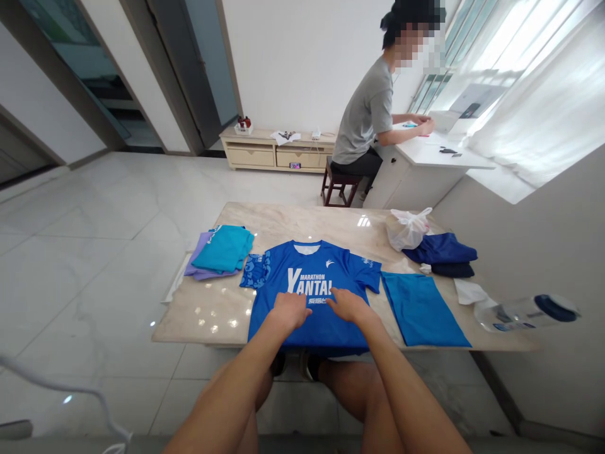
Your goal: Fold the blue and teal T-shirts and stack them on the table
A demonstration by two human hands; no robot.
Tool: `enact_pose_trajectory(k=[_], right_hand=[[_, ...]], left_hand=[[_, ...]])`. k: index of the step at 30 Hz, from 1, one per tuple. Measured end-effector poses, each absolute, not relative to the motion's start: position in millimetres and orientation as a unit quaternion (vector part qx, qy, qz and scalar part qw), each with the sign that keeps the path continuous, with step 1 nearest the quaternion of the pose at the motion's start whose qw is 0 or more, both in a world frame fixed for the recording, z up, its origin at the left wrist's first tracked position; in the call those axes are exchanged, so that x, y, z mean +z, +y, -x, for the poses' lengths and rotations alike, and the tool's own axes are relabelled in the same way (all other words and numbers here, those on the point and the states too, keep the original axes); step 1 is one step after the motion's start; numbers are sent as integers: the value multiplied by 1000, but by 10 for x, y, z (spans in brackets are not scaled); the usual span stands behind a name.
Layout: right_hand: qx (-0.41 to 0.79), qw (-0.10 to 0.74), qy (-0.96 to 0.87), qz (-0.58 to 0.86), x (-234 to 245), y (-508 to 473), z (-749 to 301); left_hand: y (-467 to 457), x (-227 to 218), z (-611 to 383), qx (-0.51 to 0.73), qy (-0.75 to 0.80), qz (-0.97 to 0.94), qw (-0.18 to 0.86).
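Observation:
A blue short-sleeved T-shirt (269,315) with white "MARATHON YANTAI" lettering lies spread front up on the table, its collar pointing away from me. Over the left of its chest print is my left hand (290,308), thumb apart and the other fingers foreshortened. My right hand (350,305) is on the right side of the print, thumb and fingers apart. Neither hand has cloth gathered in it. To the shirt's right lies a folded teal-blue cloth (423,309). A stack of folded garments, with a turquoise one (224,248) over a purple one (201,253), sits on the left.
The marble-patterned table (198,318) also holds a white plastic bag (409,228), dark blue clothes (442,249), white tissue (470,291) and a clear bottle (524,313) at right. Beyond, a person (366,104) sits on a stool (341,183) at a white desk (437,151).

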State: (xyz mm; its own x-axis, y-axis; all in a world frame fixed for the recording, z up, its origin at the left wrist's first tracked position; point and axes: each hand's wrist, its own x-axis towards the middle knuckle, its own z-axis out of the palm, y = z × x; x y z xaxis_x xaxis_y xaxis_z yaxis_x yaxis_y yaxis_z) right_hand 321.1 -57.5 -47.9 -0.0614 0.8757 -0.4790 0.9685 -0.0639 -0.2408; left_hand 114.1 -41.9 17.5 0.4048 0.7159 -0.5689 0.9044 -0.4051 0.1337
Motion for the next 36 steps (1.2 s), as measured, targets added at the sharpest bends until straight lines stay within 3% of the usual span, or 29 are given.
enact_pose_trajectory(k=[36], right_hand=[[-302,113,679,-659,-512,-481,-3317]], left_hand=[[-404,73,-1193,-222,490,-818,202]])
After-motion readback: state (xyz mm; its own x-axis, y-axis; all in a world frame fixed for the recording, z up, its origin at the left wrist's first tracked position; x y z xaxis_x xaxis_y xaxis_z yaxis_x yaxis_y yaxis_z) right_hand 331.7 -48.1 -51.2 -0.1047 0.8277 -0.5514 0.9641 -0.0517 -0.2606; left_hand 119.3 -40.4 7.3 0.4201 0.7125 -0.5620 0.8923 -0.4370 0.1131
